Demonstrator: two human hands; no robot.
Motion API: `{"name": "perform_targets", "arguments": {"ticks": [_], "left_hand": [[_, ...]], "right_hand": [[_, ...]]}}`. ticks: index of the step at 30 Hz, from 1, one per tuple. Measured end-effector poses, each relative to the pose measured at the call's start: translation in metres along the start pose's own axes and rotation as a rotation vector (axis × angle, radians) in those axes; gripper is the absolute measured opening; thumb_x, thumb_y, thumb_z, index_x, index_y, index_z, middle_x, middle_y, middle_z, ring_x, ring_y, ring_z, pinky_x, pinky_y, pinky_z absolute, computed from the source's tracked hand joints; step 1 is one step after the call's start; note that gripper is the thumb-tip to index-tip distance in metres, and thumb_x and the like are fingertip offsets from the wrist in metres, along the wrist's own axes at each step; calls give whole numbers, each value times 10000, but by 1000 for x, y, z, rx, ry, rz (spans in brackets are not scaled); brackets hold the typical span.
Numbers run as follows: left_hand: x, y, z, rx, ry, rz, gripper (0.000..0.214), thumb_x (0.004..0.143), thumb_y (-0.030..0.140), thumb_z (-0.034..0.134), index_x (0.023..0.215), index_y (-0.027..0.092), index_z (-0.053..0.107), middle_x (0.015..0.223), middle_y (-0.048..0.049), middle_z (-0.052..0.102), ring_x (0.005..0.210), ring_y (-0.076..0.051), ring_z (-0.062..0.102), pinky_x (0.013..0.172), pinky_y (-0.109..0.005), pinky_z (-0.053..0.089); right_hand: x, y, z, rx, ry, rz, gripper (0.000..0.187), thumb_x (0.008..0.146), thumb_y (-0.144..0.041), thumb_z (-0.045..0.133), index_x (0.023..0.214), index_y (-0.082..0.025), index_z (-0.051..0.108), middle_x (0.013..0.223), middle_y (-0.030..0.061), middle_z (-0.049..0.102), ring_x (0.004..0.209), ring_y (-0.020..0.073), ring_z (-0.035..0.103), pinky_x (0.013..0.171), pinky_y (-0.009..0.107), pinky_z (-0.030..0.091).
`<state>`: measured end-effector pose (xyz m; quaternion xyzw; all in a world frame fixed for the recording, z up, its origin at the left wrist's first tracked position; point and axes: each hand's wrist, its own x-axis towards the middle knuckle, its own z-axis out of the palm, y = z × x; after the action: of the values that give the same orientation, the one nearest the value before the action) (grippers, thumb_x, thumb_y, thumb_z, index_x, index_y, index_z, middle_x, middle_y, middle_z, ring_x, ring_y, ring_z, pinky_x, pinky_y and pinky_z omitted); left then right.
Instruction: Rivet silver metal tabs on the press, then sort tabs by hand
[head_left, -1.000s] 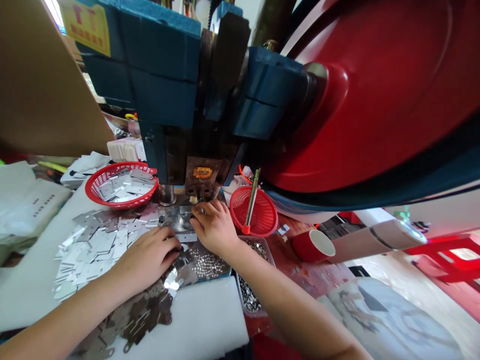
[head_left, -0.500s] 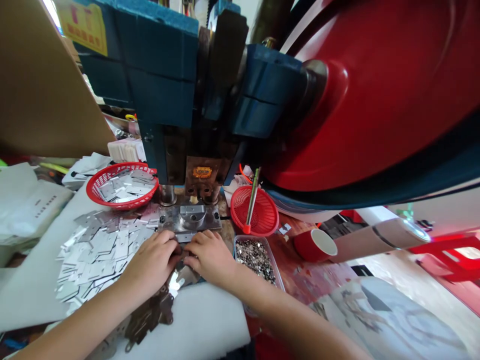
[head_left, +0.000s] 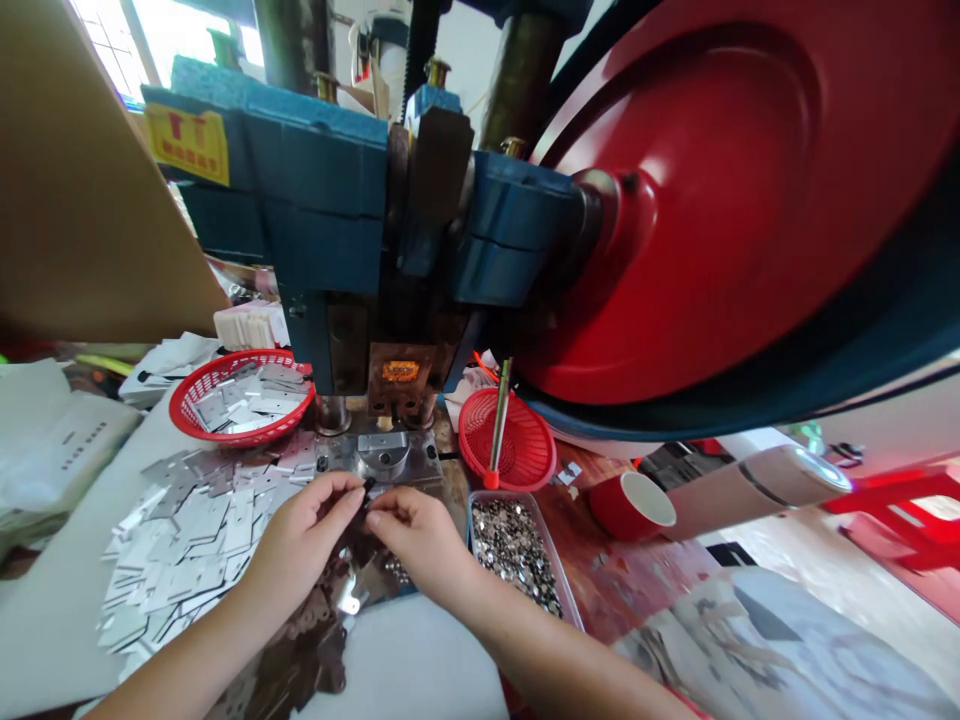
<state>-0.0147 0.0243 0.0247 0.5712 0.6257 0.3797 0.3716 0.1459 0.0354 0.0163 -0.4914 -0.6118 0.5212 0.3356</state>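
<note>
My left hand (head_left: 319,520) is closed in a pinch, with a small dark piece (head_left: 368,484) at its fingertips. My right hand (head_left: 412,530) is close beside it, thumb and fingers drawn together; what they hold is hidden. Both hands are just in front of the press's steel die block (head_left: 383,455), which sits under the blue press (head_left: 322,190). Below the hands lie shiny and dark brown flat metal plates (head_left: 319,640). A large heap of flat silver metal plates (head_left: 195,530) spreads to the left of my left hand.
A red basket (head_left: 281,432) of silver plates stands back left. Right of the die are another red basket (head_left: 517,440) with a rod leaning in it, a clear tub of small metal parts (head_left: 514,550) and a red cup (head_left: 626,505). The large red flywheel (head_left: 720,200) overhangs the right.
The view has tilted up a little. My hands have drawn back slightly from the die, and a small dark piece now shows between their fingertips. A silver strip at the die's front edge is no longer visible.
</note>
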Motion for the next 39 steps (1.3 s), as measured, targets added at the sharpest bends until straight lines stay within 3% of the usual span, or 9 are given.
{"name": "perform_targets", "arguments": {"ticks": [3, 5, 9, 16, 32, 36, 39], "left_hand": [[24, 2, -6, 122, 40, 135, 301, 825, 463, 492, 956, 258, 670, 1029, -18, 698, 998, -226, 616, 925, -366, 448], [41, 6, -8, 193, 48, 152, 298, 816, 449, 502, 967, 262, 678, 1040, -16, 703, 991, -232, 621, 916, -371, 447], [64, 15, -3, 292, 59, 81, 293, 794, 435, 516, 919, 240, 696, 969, -26, 728, 903, -242, 652, 816, -359, 481], [71, 8, 6, 366, 135, 185, 267, 786, 387, 499, 853, 225, 700, 953, -53, 715, 936, -250, 629, 846, -359, 460], [79, -5, 7, 312, 124, 191, 258, 780, 375, 515, 880, 209, 686, 936, -57, 689, 920, -241, 622, 874, -364, 455], [80, -5, 9, 296, 120, 195, 264, 775, 357, 510, 897, 203, 686, 932, -51, 696, 912, -233, 630, 863, -345, 466], [80, -3, 6, 296, 139, 189, 267, 765, 379, 534, 901, 206, 684, 958, -56, 686, 933, -239, 625, 880, -359, 460]], "right_hand": [[10, -3, -18, -290, 181, -264, 189, 821, -185, 543, 948, -206, 682, 897, 35, 676, 865, 174, 594, 789, 298, 455], [22, -3, -30, -423, 285, -418, 234, 853, -151, 495, 979, -211, 683, 939, 51, 657, 926, 190, 567, 846, 330, 439], [44, -3, -42, -585, 311, -564, 319, 860, -109, 465, 1026, -246, 700, 981, 63, 618, 925, 194, 539, 844, 345, 439], [55, -2, -40, -819, 219, -558, 383, 823, -103, 515, 1082, -327, 686, 1088, 34, 600, 1032, 211, 476, 926, 375, 381], [51, -12, -41, -1090, 104, -559, 316, 884, -205, 493, 1118, -351, 646, 1143, 29, 600, 1162, 231, 419, 1106, 488, 136], [54, -16, -40, -1051, 92, -563, 280, 876, -198, 497, 1057, -318, 675, 1103, 30, 624, 1145, 228, 446, 1104, 479, 178], [55, -11, -46, -838, 135, -571, 322, 858, -150, 470, 1083, -267, 669, 1136, 54, 627, 1113, 217, 494, 1051, 429, 308]]}}
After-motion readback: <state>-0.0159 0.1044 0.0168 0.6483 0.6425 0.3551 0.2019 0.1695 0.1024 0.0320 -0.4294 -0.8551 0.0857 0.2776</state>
